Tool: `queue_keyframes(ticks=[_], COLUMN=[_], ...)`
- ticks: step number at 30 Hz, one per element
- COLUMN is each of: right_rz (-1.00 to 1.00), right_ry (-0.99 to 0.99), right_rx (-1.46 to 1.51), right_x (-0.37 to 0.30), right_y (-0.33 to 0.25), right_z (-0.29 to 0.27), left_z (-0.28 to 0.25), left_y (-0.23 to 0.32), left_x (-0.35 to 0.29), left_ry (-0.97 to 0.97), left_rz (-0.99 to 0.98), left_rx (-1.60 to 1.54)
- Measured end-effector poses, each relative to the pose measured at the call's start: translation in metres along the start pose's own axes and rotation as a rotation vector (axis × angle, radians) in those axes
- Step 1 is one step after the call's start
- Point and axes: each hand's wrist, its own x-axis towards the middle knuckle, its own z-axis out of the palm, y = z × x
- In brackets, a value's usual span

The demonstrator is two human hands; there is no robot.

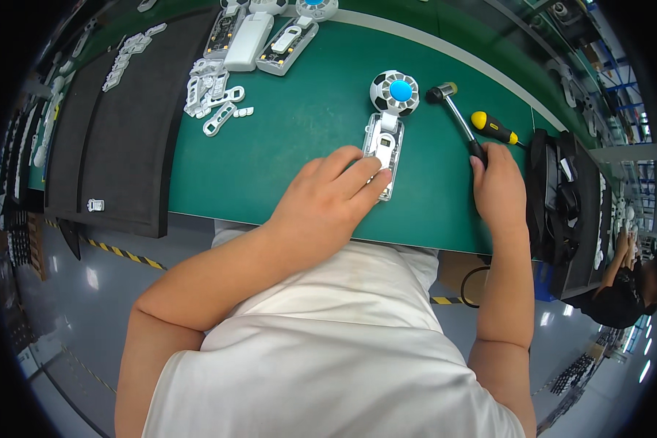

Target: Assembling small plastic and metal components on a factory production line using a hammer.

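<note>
A handheld fan (391,125) lies on the green work table, its round head patterned like a football with a blue centre. Its clear body, with a white panel inside the open handle, points toward me. My left hand (323,198) reaches across from the left, fingers closed on the lower part of that body and covering some of the panel. To the right, my right hand (502,188) is wrapped around the black grip of a small hammer (456,115). The hammer lies slanted, its head up beside the fan's head; most of the grip is hidden under my fingers.
A yellow and black screwdriver (493,128) lies right of the hammer. White plastic parts (213,86) are piled at the far left, below several more fans (250,40). A dark foam tray (128,146) stands left; a black tray (555,190) with parts stands right. Another person (624,292) is at far right.
</note>
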Motion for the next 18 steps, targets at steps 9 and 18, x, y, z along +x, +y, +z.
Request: queue_keyframes(ticks=[9, 18], right_rz=[-0.068, -0.253], right_ry=[-0.339, -0.186], right_rx=[0.622, 0.561], right_x=[-0.066, -0.08], right_y=[-0.05, -0.043], right_z=[-0.036, -0.023], left_z=[-0.001, 0.001], left_y=[-0.001, -0.004], left_x=[0.0, 0.0], left_ry=[-0.014, -0.013], left_rz=[-0.017, 0.01], left_rx=[-0.029, -0.03])
